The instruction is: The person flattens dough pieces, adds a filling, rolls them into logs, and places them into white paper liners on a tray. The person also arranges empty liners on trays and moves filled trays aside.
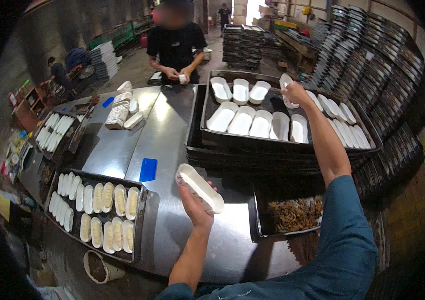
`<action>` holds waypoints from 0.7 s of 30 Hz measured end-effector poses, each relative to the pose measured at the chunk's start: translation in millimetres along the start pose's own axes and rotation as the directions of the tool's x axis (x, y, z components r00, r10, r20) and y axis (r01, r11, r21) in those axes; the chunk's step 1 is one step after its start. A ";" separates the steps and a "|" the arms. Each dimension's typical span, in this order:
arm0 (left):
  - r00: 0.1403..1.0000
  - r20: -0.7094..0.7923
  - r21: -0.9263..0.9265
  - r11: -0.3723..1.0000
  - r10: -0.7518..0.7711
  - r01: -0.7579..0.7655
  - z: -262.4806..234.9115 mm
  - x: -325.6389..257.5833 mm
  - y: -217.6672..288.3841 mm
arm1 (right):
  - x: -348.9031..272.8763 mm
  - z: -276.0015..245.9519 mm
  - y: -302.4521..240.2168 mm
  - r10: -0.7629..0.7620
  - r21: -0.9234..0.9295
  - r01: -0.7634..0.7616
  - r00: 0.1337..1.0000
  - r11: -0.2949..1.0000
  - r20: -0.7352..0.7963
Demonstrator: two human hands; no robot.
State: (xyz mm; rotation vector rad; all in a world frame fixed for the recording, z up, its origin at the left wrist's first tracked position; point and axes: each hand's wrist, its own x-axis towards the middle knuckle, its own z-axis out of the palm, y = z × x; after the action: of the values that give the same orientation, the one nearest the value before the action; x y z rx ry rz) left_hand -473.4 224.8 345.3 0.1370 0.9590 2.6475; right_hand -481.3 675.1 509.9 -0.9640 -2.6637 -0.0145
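My left hand (197, 209) holds a white oblong paper baking cup (201, 189), tilted, over the steel table (212, 252). The cup looks bare inside. At the right, my outstretched right hand (296, 95) has its fingers closed on another white paper cup (286, 82), raised at the far side of a black baking tray (252, 142). In that tray sit several empty paper cups (242, 121), some standing apart and others nested or leaning together on its right side. More dark trays are stacked under it.
At left, a dark tray (140, 220) holds paper cups, several with pale dough. A blue scraper (148, 170), a stack of paper cups (119, 109) and a bin of brown scraps (297, 215) are near. Opposite stands a person (177, 47). Tray stacks (372, 55) rise behind.
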 end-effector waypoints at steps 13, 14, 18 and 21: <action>0.967 0.168 0.010 0.981 0.192 -0.196 54.3 -18.4 -13.5 | -313.7 -9.5 -187.2 -0.533 0.667 0.411 0.846 0.621 -0.025; 0.986 0.099 0.024 0.990 0.137 -0.140 52.6 -20.0 -17.5 | -320.9 -6.7 -185.2 -0.499 0.664 0.389 0.866 0.639 -0.027; 0.995 -0.052 0.001 0.996 -0.084 0.085 10.3 -16.5 -39.3 | -300.2 -38.3 -146.8 -0.451 0.784 0.284 0.892 0.553 -0.005; 0.934 0.012 0.140 0.926 -0.357 0.352 -47.2 -18.5 -55.4 | -238.6 -68.5 -83.5 -0.072 0.583 0.191 0.972 0.789 -0.222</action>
State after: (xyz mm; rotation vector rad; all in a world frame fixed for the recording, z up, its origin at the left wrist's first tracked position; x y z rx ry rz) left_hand -450.5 230.1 273.9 0.0384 1.0420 2.2428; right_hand -340.9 454.1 514.0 -0.5272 -2.3051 0.6437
